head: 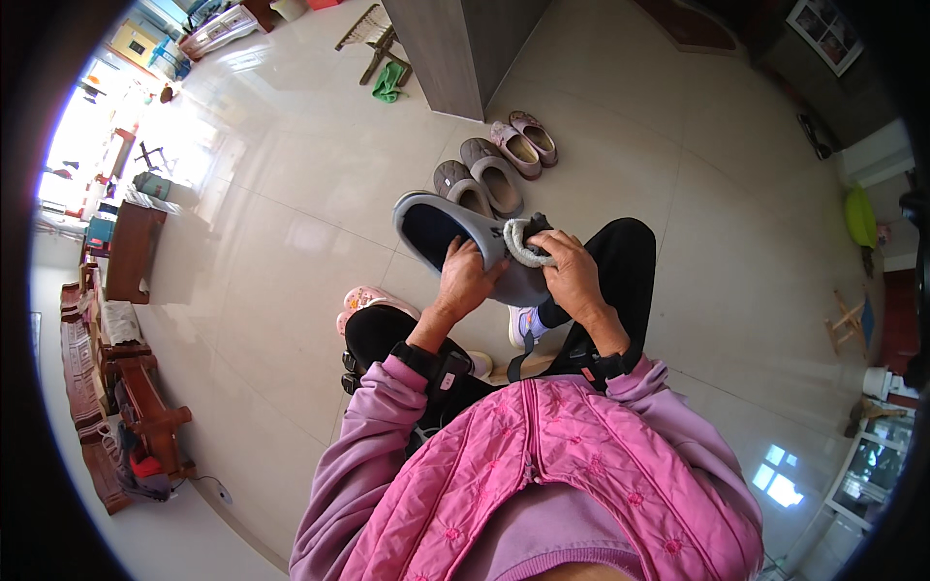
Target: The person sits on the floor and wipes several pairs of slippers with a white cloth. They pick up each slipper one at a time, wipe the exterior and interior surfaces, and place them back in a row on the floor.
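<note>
A grey slipper (476, 225) with a dark insole is held up above the floor. My left hand (465, 279) grips its edge, with the fingers inside the opening and the thumb on the outer side. My right hand (570, 265) is closed on a bunched whitish cloth (524, 245), which lies against the slipper's upper. Just beyond the slipper, a pair of brown quilted slippers (479, 156) with pale lining stands on the floor. Past them is a pair of pink shoes (517, 149). Pink clogs (367, 299) with small decorations are beside my left knee.
A grey pillar (443, 58) rises beyond the row of shoes. Near it stand a folding stool (378, 43) and a green cloth (389, 81). Wooden furniture (134, 250) lines the left side. A wooden folding stool (846, 319) stands at the right. My knees flank the held slipper.
</note>
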`<state>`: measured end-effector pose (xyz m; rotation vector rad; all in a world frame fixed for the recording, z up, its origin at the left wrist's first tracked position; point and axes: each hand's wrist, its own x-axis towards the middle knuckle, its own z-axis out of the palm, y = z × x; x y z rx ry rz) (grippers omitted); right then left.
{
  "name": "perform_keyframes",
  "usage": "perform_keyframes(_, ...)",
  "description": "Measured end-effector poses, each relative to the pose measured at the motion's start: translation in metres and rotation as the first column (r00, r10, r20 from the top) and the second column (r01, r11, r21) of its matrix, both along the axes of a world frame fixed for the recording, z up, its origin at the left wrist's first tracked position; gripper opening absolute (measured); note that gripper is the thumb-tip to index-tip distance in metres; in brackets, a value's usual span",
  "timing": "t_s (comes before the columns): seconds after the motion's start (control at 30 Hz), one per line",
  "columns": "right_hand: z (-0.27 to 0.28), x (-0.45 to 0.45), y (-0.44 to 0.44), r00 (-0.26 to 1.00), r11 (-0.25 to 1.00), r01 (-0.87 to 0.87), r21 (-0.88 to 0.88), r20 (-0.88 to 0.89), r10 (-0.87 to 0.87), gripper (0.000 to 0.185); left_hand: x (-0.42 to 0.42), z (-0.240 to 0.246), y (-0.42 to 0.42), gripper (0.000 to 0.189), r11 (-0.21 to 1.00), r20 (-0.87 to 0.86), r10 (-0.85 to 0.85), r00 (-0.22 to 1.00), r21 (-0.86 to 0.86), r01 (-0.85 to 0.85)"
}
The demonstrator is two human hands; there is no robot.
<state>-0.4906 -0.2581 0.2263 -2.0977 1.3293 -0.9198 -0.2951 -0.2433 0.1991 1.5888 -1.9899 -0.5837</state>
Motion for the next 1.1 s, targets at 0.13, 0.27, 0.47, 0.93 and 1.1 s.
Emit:
perform_keyframes(0.13,0.005,0.011,0.008,0.998,0.998,-0.034,-0.049,-0.047,0.031,0.039,0.002,-0.009,-0.011,0.025,0.941,-0.267,0.309,0.913,0.225,-0.253)
perform_keyframes(0.27,0.003,0.027,0.02,0.998,0.998,-0.068,0.012,0.019,0.068,0.041,0.006,-0.012,-0.02,0.027,0.841,-0.65,0.507,0.567,0.516,-0.162)
perform_keyframes(0.47,0.013,0.008,0.011,0.972,0.993,0.035,0.111,0.225,-0.059,0.036,0.006,-0.006,-0.018,0.036,0.892,-0.883,0.439,0.167,0.451,0.038)
perform_keyframes(0.93,0.025,0.019,-0.003,0.963,0.984,0.177,-0.015,0.209,-0.17,0.04,-0.028,-0.001,-0.002,0.03,0.897,-0.867,0.425,0.26,0.443,0.012)
perform_keyframes(1.1,0.036,0.043,0.024,0.952,0.995,-0.074,0.072,0.303,0.049,0.039,-0.009,0.007,-0.003,0.022,0.949,-0.794,0.268,0.546,0.316,-0.007)
